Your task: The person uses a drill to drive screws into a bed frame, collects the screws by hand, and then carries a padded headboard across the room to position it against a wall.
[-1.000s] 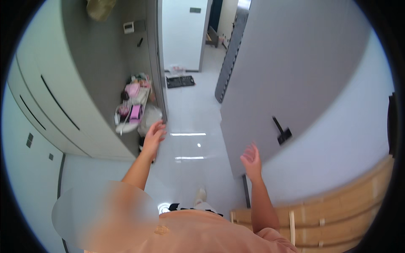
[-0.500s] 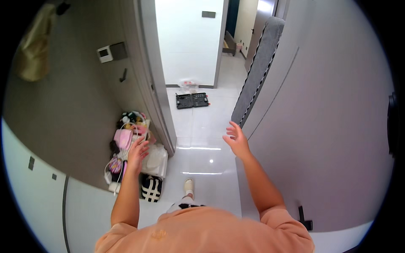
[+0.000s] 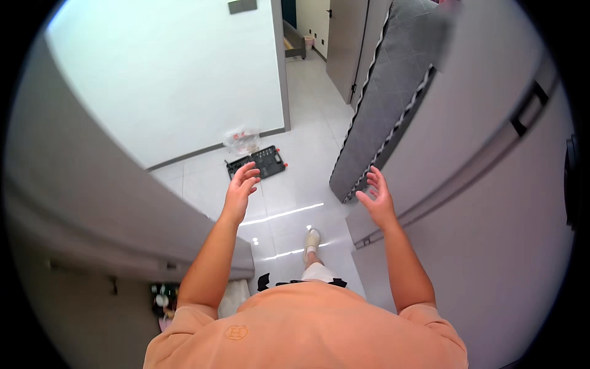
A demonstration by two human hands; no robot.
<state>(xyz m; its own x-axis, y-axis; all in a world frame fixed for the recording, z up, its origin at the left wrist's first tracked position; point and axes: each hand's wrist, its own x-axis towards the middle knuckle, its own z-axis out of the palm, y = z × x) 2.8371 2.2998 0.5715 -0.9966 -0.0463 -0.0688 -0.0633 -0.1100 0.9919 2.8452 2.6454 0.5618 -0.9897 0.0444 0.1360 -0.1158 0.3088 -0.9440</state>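
Note:
Both my arms reach forward above a doorway floor. My left hand [image 3: 240, 192] is held up with its fingers apart and slightly curled, nothing in it; in the picture it overlaps the near edge of an opened dark tool case [image 3: 268, 162] on the floor. On the other side, my right hand [image 3: 378, 200] is likewise empty, thumb and fingers spread. It is nearest to the lower end of a grey quilted mattress [image 3: 381, 98] with black-and-white piping, which stands on edge along the right. Whether the fingertips touch it I cannot tell.
A clear plastic bag [image 3: 242, 141] lies behind the tool case by the white wall [image 3: 172, 80]. Grey door frames or panels flank me, with a door [image 3: 467, 203] on the right. Ahead, a passage leads past another door [image 3: 347, 49] to a small pink bin [image 3: 308, 42].
I have stepped forward through the doorway, and the view has turned left. The tool case and mattress appear nearer. The piled items at left have mostly dropped out of view. Both hands stay empty.

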